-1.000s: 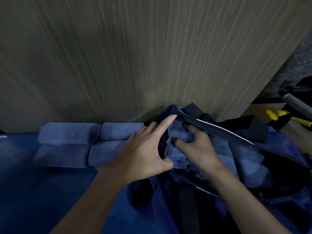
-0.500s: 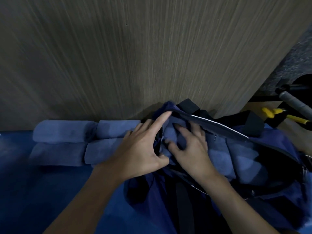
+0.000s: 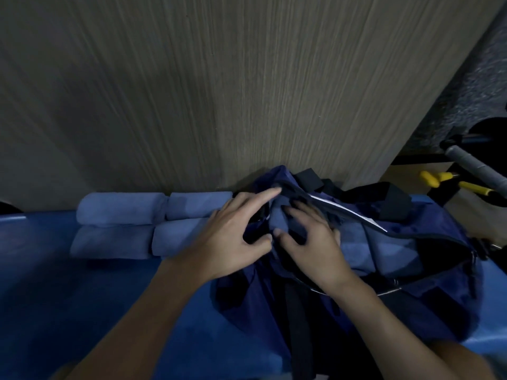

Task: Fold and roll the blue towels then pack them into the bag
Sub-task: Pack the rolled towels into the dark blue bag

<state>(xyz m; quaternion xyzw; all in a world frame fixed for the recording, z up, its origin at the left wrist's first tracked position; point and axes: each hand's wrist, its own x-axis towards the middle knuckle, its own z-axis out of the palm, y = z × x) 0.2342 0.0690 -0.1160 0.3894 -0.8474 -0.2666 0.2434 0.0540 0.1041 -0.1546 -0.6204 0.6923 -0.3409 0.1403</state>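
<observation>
While my right hand [image 3: 310,242] pressed a rolled blue towel [image 3: 277,223] into the left end of the bag [image 3: 411,297], its fingers were splayed and slightly bent over the cloth, pushing rather than gripping. My left hand [image 3: 233,237] was spread loose, with the forefinger laid on the bag's upper rim [image 3: 351,212]. It kept the mouth apart without clasping it. Further rolls [image 3: 384,248] lay inside, toward the right. Four rolled towels [image 3: 120,208] lay in two rows on the blue surface [image 3: 55,297], just beside the bag and against the wood panel [image 3: 247,91], not yet packed.

Risks, as I judged them:
- The roll under my right palm could loosen if pushed at one end only, since nothing bound it.
- The rim, checked by a fingertip alone, could slip and fold across the opening.
- Crowding at this end might leave poor room for the four outside.
</observation>
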